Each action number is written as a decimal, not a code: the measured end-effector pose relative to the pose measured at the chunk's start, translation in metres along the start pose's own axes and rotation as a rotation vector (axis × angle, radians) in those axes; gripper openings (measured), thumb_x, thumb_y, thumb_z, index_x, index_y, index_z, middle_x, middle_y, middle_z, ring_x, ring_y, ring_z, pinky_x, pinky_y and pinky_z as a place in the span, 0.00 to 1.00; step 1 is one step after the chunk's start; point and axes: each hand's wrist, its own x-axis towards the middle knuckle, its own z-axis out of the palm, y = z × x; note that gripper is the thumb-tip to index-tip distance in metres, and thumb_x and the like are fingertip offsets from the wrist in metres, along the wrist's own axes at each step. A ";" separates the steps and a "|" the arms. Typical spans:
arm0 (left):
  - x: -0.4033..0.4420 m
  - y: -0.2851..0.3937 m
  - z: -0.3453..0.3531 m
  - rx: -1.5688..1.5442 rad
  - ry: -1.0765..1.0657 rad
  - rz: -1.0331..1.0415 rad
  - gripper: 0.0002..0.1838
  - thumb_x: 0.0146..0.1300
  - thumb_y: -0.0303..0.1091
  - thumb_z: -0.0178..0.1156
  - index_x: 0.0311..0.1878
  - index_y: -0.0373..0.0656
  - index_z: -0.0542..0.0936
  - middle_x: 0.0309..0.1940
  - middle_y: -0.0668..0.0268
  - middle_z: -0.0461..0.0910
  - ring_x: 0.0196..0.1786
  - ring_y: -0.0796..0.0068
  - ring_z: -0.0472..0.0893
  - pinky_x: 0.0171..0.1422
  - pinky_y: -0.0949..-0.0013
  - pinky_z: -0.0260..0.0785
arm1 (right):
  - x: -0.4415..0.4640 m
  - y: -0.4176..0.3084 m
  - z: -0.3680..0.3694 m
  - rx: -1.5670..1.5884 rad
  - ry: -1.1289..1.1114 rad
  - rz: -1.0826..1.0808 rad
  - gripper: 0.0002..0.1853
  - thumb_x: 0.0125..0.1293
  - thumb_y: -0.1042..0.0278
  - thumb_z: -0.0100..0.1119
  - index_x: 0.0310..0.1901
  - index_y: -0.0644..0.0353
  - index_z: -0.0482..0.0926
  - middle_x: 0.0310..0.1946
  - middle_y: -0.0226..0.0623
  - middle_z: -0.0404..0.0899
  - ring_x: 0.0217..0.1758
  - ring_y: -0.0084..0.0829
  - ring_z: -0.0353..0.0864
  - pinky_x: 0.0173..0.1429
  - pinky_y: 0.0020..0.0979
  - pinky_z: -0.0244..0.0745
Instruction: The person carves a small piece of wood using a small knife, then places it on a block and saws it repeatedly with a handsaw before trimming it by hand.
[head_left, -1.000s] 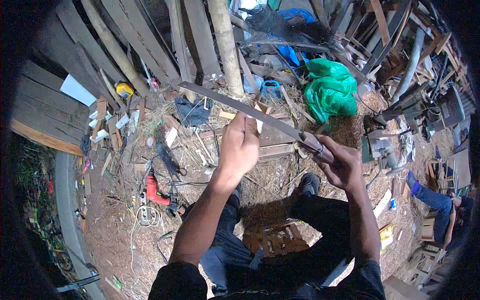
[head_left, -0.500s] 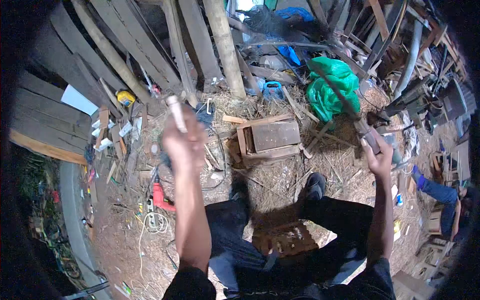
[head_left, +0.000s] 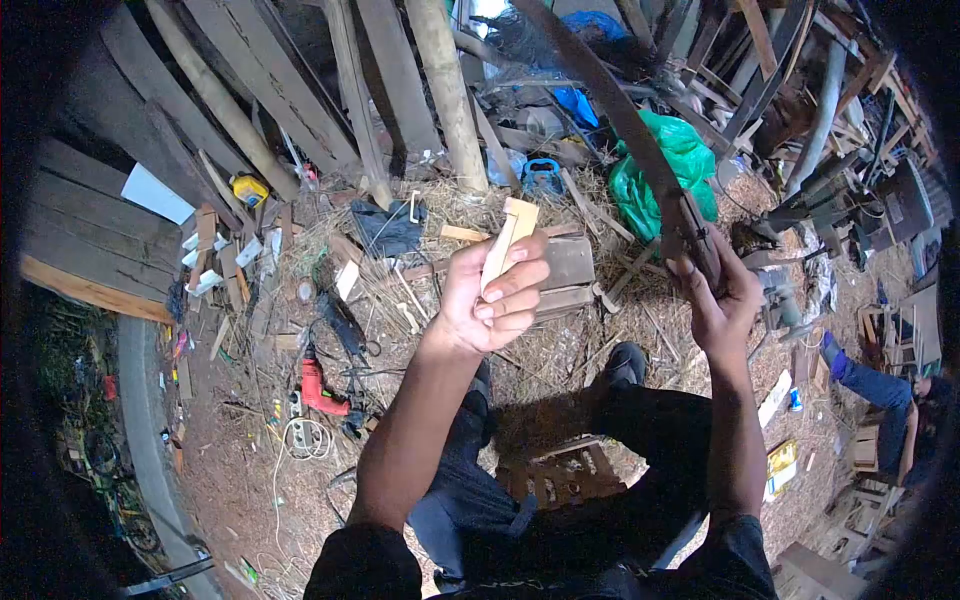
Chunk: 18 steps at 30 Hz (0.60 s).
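Near the middle of the view, my left hand [head_left: 492,298] is closed around a small pale piece of wood [head_left: 511,240], with its upper end sticking out above the fingers. To the right, my right hand [head_left: 722,300] grips the handle of a long dark blade [head_left: 625,115]. The blade slants up and to the left, apart from the wood piece. Behind my left hand, on the ground, sits a wooden block [head_left: 568,262], partly hidden by that hand.
A red drill [head_left: 318,387] and a coiled white cable [head_left: 306,438] lie at the left. Boards [head_left: 290,90] lean at the back beside a green bag [head_left: 660,180]. Another person's leg [head_left: 868,388] shows at the far right.
My left hand first swung left, away from the blade, and is now back near the middle with the wood piece upright. My right hand has turned the blade more steeply upward.
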 end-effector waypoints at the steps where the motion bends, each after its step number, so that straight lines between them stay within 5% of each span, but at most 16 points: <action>1: 0.000 0.000 0.000 -0.003 -0.004 -0.023 0.10 0.74 0.38 0.42 0.37 0.44 0.65 0.17 0.68 0.66 0.13 0.80 0.64 0.17 0.75 0.51 | 0.000 -0.001 0.000 -0.037 -0.022 -0.086 0.25 0.60 0.75 0.65 0.59 0.73 0.75 0.40 0.43 0.86 0.41 0.22 0.83 0.47 0.26 0.77; 9: -0.005 -0.003 0.003 0.139 0.209 0.001 0.12 0.75 0.39 0.42 0.37 0.43 0.68 0.14 0.69 0.64 0.11 0.80 0.61 0.15 0.76 0.49 | -0.010 -0.025 -0.001 -0.179 -0.350 -0.347 0.27 0.52 0.74 0.68 0.56 0.68 0.78 0.33 0.51 0.84 0.34 0.41 0.88 0.42 0.32 0.79; 10: -0.006 -0.006 0.006 0.318 0.344 0.080 0.14 0.75 0.41 0.42 0.36 0.42 0.69 0.14 0.70 0.63 0.11 0.82 0.60 0.14 0.77 0.49 | -0.012 -0.021 -0.001 -0.166 -0.379 -0.292 0.26 0.52 0.72 0.67 0.53 0.73 0.78 0.34 0.47 0.85 0.31 0.34 0.86 0.43 0.31 0.79; 12: -0.005 -0.016 0.015 0.676 0.609 0.240 0.18 0.75 0.44 0.42 0.35 0.41 0.72 0.13 0.72 0.61 0.11 0.85 0.57 0.13 0.78 0.48 | -0.012 -0.020 0.000 -0.163 -0.392 -0.347 0.25 0.52 0.72 0.68 0.53 0.72 0.79 0.36 0.48 0.86 0.34 0.36 0.87 0.45 0.32 0.79; 18: -0.003 -0.029 0.020 1.193 0.785 0.397 0.18 0.75 0.41 0.43 0.32 0.40 0.73 0.11 0.70 0.62 0.10 0.81 0.59 0.13 0.75 0.50 | -0.017 -0.016 0.002 -0.208 -0.378 -0.405 0.26 0.51 0.73 0.69 0.54 0.69 0.79 0.40 0.51 0.85 0.39 0.42 0.88 0.47 0.34 0.80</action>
